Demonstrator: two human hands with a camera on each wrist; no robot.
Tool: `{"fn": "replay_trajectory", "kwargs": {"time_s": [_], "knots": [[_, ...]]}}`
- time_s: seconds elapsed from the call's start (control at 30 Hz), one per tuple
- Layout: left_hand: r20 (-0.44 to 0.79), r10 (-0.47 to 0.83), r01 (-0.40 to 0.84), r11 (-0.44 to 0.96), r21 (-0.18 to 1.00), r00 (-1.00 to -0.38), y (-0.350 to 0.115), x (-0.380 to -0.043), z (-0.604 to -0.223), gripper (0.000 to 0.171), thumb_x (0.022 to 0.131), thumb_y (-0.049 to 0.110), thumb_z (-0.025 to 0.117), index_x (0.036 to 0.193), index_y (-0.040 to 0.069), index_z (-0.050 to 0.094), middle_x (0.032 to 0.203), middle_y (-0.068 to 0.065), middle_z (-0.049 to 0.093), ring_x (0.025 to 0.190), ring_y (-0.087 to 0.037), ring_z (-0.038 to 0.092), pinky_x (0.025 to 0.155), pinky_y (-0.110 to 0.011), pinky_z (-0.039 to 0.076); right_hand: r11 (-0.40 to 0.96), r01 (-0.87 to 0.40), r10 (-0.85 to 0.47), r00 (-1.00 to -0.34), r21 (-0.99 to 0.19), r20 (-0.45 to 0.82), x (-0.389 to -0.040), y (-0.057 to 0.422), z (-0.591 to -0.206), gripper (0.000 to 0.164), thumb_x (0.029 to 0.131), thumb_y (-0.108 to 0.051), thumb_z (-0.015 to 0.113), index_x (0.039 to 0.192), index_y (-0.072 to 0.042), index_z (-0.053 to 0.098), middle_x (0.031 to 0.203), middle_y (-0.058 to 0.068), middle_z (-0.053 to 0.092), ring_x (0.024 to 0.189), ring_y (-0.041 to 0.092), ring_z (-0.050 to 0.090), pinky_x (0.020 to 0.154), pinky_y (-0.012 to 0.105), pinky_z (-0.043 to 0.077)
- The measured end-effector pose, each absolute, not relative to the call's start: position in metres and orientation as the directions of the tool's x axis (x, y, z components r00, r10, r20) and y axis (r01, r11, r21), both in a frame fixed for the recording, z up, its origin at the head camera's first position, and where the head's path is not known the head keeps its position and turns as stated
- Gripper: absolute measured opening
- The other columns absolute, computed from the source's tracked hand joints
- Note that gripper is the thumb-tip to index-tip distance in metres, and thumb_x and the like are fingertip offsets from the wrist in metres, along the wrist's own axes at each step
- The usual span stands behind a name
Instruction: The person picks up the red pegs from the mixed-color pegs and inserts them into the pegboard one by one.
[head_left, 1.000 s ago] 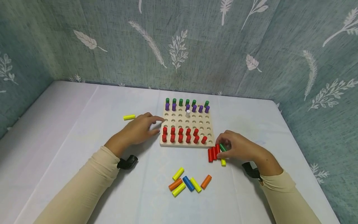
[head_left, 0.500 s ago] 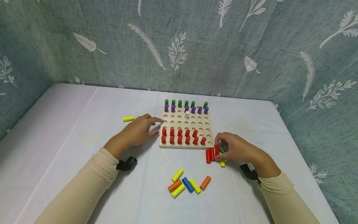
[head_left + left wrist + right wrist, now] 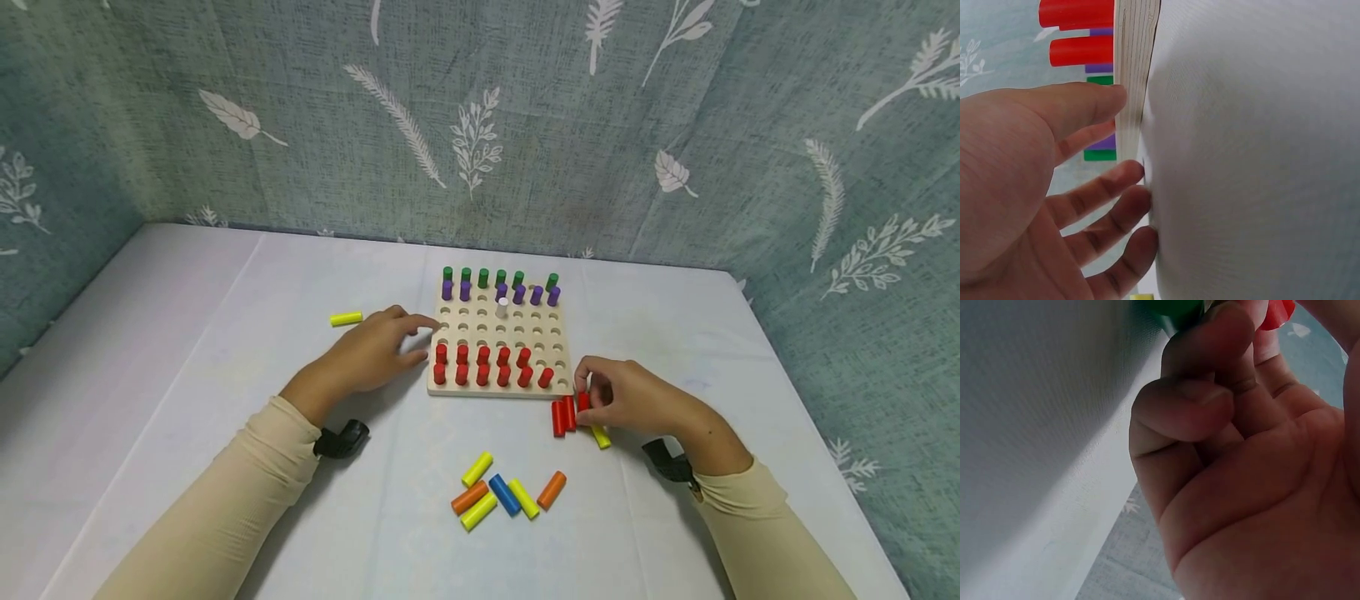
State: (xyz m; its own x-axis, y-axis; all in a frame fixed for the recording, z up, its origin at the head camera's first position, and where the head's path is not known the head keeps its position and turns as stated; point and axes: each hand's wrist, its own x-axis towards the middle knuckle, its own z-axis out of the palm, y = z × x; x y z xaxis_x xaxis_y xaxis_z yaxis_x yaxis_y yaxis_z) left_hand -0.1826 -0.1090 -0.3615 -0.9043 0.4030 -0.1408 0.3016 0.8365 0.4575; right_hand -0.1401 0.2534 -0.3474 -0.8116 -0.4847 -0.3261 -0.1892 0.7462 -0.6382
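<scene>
A wooden pegboard (image 3: pixel 491 335) lies on the table with pegs standing in its back and front rows. My left hand (image 3: pixel 375 350) rests at its left side, thumb and index fingertip against the edge, the other fingers loosely bent. Beside the front right corner my right hand (image 3: pixel 637 396) pinches a red peg (image 3: pixel 583 402) between thumb and index finger. Two more red pegs (image 3: pixel 563 415) lie just left of it. A yellow peg (image 3: pixel 601 437) pokes out below the hand, and the right wrist view shows a green peg (image 3: pixel 1175 307) by the curled fingers.
Several loose yellow, orange and blue pegs, among them a blue peg (image 3: pixel 505 494), lie nearer the front. One yellow peg (image 3: pixel 346 318) lies left of the board. A single white peg (image 3: pixel 502 307) stands behind the board's middle. A patterned cloth (image 3: pixel 480 125) hangs behind the table.
My right hand has drawn the rightmost red peg slightly apart from the other two. The yellow peg below it has tilted, and the green one is now hidden in the head view. My left hand stays put.
</scene>
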Motion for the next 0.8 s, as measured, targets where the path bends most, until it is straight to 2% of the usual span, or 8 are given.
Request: {"fn": "replay_trajectory", "kwargs": {"time_s": [0.37,0.8], "knots": [[-0.137,0.404,0.308,0.839,0.448,-0.904,-0.1087,-0.1837,-0.3625,0.047,0.095,0.024,0.067,0.140,0.021,0.058,0.127,-0.014,0.060,0.116,-0.030,0.060,0.096,-0.051,0.052,0.721,-0.194,-0.506,-0.804,-0.665,-0.313,-0.1408,0.2530,-0.3475,0.021,0.089,-0.015,0.076,0.097,-0.012,0.056,0.068,-0.002,0.054,0.061,0.013,0.051,0.053,0.022,0.042],[-0.135,0.405,0.310,0.840,0.446,-0.904,-0.1076,-0.1830,-0.3623,0.048,0.094,0.025,0.068,0.141,0.021,0.057,0.127,-0.013,0.060,0.116,-0.030,0.059,0.096,-0.051,0.052,0.725,-0.207,-0.494,-0.820,-0.657,-0.287,-0.1393,0.2533,-0.3450,0.019,0.089,-0.016,0.075,0.093,-0.013,0.057,0.067,-0.003,0.053,0.060,0.012,0.050,0.054,0.023,0.042]]}}
